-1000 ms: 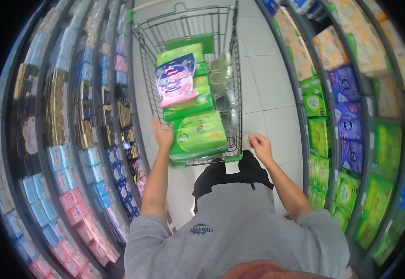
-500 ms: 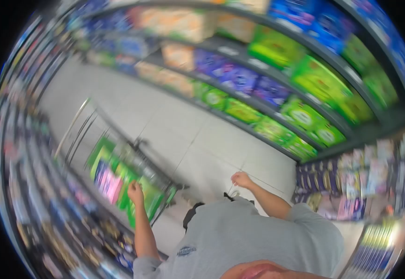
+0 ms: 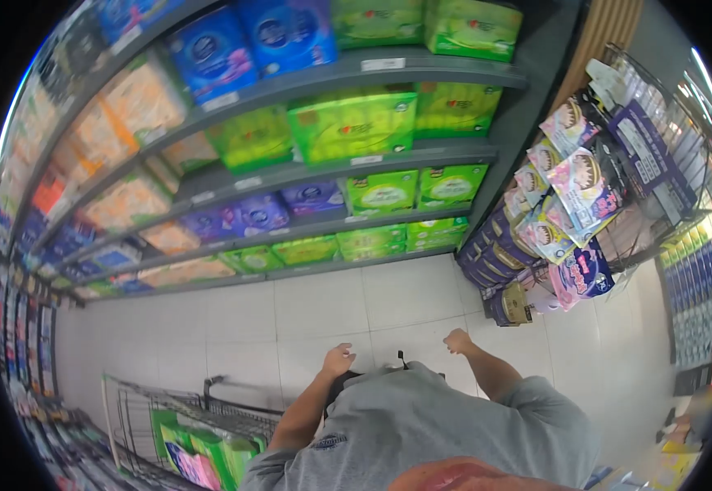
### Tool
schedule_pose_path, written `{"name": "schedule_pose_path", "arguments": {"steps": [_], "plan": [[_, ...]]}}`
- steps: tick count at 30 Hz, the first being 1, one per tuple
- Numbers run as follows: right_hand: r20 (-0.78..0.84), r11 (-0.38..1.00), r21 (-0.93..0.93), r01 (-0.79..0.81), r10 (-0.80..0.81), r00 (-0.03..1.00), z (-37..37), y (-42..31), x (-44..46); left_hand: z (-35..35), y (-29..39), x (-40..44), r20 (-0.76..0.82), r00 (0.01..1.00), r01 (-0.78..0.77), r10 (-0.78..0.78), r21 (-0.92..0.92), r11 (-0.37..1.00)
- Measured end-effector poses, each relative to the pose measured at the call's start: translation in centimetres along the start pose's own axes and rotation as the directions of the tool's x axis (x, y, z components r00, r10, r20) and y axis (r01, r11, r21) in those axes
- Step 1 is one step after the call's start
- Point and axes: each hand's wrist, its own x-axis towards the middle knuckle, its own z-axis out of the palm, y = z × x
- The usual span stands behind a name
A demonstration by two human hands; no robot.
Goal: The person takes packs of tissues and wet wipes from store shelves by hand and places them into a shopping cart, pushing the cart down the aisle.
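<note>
My left hand (image 3: pixel 339 358) is in front of my body above the floor, fingers loosely bent and a little apart, with nothing in it. My right hand (image 3: pixel 456 340) hangs forward on the other side, its fingers curled in, and no object shows in it. The nearest goods to it are a dark box with a gold front (image 3: pixel 516 305) and a pink and purple pouch (image 3: pixel 582 274). At lower left, beside my left arm, stands a wire shopping cart (image 3: pixel 131 417) holding green packages (image 3: pixel 226 450) and a pink and purple pack (image 3: pixel 192 466).
A long grey shelf unit (image 3: pixel 454 154) ahead carries green, blue, purple and orange tissue packs. A wire rack (image 3: pixel 687 184) with hanging pouches (image 3: pixel 581 184) stands at its right end. Light tiles (image 3: pixel 323 307) cover the floor. Another person (image 3: pixel 703 413) is partly visible at lower right.
My view has swung right, toward the shelf and the rack. My left hand, earlier over the cart's green packages, is now away from them in front of me. The cart sits lower in view.
</note>
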Motion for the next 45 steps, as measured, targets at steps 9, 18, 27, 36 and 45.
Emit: {"name": "schedule_pose_path", "arguments": {"steps": [9,18,27,36,45], "plan": [[-0.530,0.884,0.087,0.459,-0.349,0.773,-19.3,-12.9,3.1,-18.7,23.3,18.0,-0.137,0.722,-0.584,0.678,0.404,0.704],[-0.892,0.627,-0.194,0.755,-0.433,0.131,-56.1,-31.3,-7.7,-29.5,58.3,25.4,-0.554,-0.069,-0.905,0.830,0.385,0.182],[-0.958,0.770,-0.232,0.594,-0.287,-0.002,-69.8,-35.1,-6.5,-32.9,72.3,37.1,-0.532,0.439,-0.887,0.724,-0.127,0.444],[-0.932,0.850,-0.037,0.526,-0.219,0.289,-76.9,-35.2,-4.2,-31.0,79.0,42.1,-0.188,0.786,-0.610,0.589,-0.390,0.690],[-0.858,0.631,0.143,0.763,-0.306,0.413,-81.5,-35.1,-1.1,-30.5,81.3,42.8,-0.181,0.820,-0.572,0.543,-0.297,0.764]]}}
